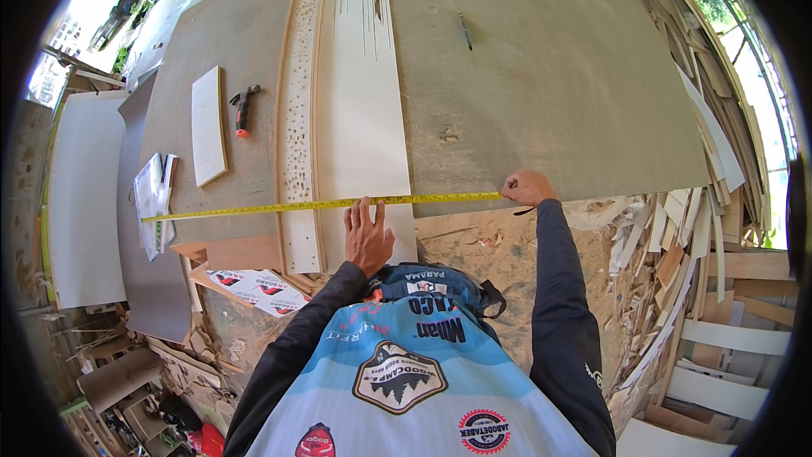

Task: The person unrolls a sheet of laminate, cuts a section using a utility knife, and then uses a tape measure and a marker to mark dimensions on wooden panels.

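A yellow tape measure (338, 203) stretches left to right across the near part of the worktable. My right hand (529, 189) is closed around its right end, near the table's front edge; a short black strap hangs below the fist. Fingers spread, my left hand (370, 239) rests on a white board (359, 118), its fingertips against the tape. Left of that board lies a narrow speckled strip (299, 101) edged in wood. The tape's far left end reaches over a clear plastic packet (152, 203).
A claw hammer (244, 112) and a small white panel (208, 127) lie on the table's left half. A dark pen (466, 32) is on the grey-brown tabletop (550, 76). Stacked wood offcuts (706, 59) line the right side. Sawdust covers the floor (474, 245) below.
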Motion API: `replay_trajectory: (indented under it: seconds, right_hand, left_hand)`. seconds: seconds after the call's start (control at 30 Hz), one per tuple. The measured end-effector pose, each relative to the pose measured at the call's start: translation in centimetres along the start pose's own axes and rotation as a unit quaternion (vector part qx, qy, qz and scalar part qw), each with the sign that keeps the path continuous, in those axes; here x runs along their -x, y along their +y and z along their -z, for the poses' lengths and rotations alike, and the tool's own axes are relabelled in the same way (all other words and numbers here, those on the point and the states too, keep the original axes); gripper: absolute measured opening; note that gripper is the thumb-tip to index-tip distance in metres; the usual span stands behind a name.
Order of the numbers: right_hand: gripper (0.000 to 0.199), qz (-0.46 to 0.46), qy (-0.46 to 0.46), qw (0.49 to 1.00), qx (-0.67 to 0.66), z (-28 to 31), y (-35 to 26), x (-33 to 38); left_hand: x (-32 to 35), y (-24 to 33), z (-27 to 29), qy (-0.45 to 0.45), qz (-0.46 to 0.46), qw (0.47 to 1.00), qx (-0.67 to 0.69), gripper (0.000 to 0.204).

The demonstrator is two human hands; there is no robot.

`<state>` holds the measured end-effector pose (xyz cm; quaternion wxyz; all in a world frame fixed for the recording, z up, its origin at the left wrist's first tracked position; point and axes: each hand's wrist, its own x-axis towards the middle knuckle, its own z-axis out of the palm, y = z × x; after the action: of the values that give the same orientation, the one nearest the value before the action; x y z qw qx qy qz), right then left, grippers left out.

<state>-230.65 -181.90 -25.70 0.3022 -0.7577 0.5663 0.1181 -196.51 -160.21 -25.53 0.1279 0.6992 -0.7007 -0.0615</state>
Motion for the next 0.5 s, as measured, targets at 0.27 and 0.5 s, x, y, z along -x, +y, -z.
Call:
replay_trajectory:
  seconds: [0.27, 0.5]
  right_hand:
    - [0.027, 0.021, 0.006, 1.000, -0.019, 0.1, 0.0, 0.0]
    - [0.028, 0.026, 0.003, 1.000, -0.016, 0.0, 0.2, -0.2]
  left_hand:
    - [-2.8, 3.4, -0.5, -0.021, -0.121, 0.992, 0.022, 0.059]
    - [-3.3, 4.3, -1.8, -0.058, -0.126, 0.990, 0.000, 0.061]
